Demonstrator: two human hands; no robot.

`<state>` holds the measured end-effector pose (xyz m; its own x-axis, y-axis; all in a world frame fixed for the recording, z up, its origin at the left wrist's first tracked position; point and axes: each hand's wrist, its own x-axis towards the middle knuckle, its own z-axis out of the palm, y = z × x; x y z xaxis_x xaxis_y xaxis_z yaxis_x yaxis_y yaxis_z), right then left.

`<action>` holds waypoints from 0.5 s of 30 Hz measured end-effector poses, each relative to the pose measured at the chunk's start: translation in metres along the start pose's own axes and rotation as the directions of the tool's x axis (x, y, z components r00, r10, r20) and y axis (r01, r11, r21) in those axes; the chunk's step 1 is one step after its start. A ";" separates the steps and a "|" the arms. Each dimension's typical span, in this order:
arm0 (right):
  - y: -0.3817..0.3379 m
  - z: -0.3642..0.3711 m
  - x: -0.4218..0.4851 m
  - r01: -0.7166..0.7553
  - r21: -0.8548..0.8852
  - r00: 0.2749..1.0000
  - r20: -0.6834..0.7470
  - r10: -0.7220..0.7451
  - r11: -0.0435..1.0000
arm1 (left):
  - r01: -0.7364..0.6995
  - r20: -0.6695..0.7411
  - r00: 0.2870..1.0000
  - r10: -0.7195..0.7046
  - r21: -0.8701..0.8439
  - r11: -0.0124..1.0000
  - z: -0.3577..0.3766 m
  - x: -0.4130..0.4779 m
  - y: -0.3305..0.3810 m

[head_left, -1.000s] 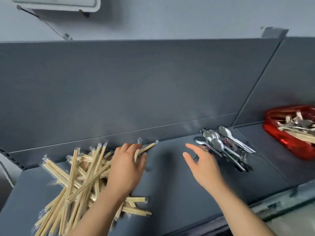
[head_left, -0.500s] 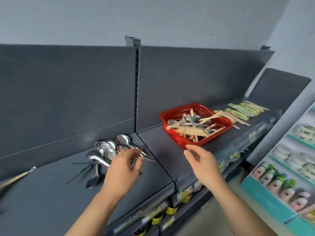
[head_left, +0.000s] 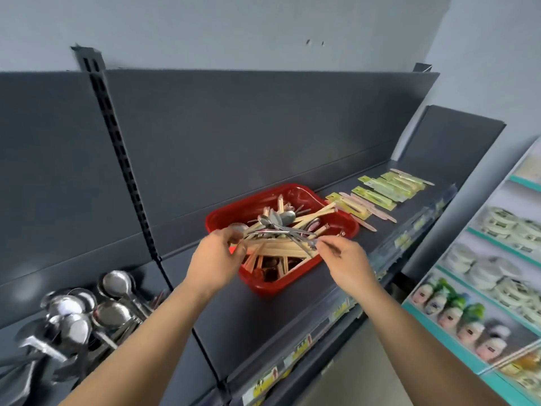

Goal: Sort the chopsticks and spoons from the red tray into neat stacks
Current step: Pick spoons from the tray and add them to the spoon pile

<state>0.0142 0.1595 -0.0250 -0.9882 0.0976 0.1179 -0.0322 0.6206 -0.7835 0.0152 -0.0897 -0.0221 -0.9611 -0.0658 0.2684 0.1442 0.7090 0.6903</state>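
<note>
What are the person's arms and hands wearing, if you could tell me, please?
Nothing that shows. The forearms are bare down to the frame's edge, with no sleeves in view. The left hand and right hand have no gloves, and no ring, watch or wristband can be seen.

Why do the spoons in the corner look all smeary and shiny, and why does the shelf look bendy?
Head view: the spoons sit at the blurred lower-left edge, with white glare on their bowls; head view again: the wide lens bows the shelf lines, while the tray in the middle looks sharper.
</note>
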 end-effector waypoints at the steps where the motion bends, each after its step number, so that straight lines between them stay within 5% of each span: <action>1: 0.003 0.001 0.013 -0.004 -0.009 1.000 0.001 0.004 1.000 | -0.009 0.002 1.000 0.009 0.011 1.000 0.006 0.013 -0.003; 15: 0.034 0.039 0.144 0.008 -0.337 0.937 0.331 0.111 0.941 | 0.109 0.187 0.971 -0.150 0.216 0.970 0.075 0.108 -0.033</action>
<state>-0.1353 0.1649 -0.0584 -0.9791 -0.0975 -0.1785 0.0123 0.8475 -0.5306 -0.1109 -0.0675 -0.0657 -0.9987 -0.0392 0.0313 -0.0153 0.8324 0.5540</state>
